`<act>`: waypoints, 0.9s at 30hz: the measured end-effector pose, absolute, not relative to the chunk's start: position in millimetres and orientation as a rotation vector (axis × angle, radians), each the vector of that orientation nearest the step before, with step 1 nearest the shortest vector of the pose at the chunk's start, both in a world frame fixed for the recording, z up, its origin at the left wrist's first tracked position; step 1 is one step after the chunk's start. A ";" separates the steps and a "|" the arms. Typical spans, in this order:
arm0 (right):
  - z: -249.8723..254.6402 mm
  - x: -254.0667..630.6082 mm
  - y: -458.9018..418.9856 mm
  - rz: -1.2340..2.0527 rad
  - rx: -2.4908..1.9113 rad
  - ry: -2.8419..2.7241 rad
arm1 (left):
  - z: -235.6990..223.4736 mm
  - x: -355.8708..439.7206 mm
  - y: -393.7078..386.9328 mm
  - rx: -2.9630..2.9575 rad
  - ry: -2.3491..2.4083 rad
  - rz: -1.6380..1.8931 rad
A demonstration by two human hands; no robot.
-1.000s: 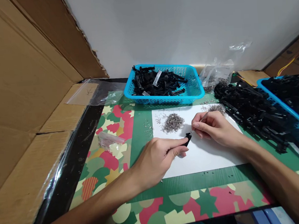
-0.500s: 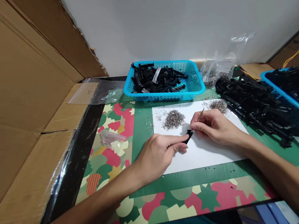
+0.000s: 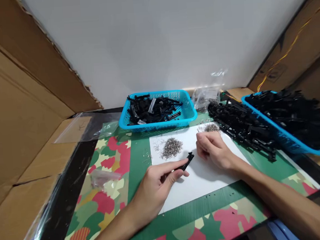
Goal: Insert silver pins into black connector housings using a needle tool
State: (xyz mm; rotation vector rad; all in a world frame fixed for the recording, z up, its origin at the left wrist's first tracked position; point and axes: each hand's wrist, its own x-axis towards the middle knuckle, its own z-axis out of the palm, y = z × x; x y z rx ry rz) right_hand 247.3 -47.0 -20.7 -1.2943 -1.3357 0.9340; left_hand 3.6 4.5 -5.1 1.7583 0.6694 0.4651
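My left hand (image 3: 156, 185) pinches a small black plastic part (image 3: 190, 159) between thumb and fingers, its far end sticking out over the white sheet (image 3: 201, 185). Just to the right, my right hand (image 3: 213, 149) is closed, with its fingers curled under and turned away. Whatever those fingers hold is hidden. A heap of tiny metal pieces (image 3: 172, 148) lies on the sheet beyond my left hand. Another small metal heap (image 3: 211, 128) sits behind my right hand, partly covered by it.
A blue basket (image 3: 160, 125) of black parts stands at the back. To the right are a loose pile of black parts (image 3: 243, 128) and a fuller blue basket (image 3: 289, 145). Clear plastic bags (image 3: 206, 96) lie near the wall. Cardboard (image 3: 15, 109) rises at the left.
The view has tilted up and turned right, showing more of the right basket. My right hand has turned over; the thin stick-like tool seen in it earlier no longer shows. My left hand still holds the black part.
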 end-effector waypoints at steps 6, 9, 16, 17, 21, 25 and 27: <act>-4.3 247.0 -44.2 1.099 -1.210 -1.472 | -11.2 0.1 7.7 1.645 0.637 0.426; -0.4 247.6 -44.0 1.135 -1.244 -1.510 | -12.4 0.1 8.4 1.623 0.640 0.421; 13.6 274.2 -48.2 0.753 -1.424 -1.581 | -9.1 -0.4 6.3 1.782 0.727 0.430; 18.6 285.3 -48.9 0.613 -1.507 -1.574 | -8.8 -0.3 6.0 1.805 0.749 0.440; 42.5 346.6 -54.3 -0.008 -1.942 -1.432 | -6.1 0.2 4.3 1.940 0.780 0.452; 58.3 403.0 -63.5 -0.138 -2.174 -1.253 | -4.4 0.0 3.3 2.033 0.744 0.447; 61.7 416.6 -65.1 -0.140 -2.257 -1.237 | -4.9 0.0 3.7 2.040 0.725 0.442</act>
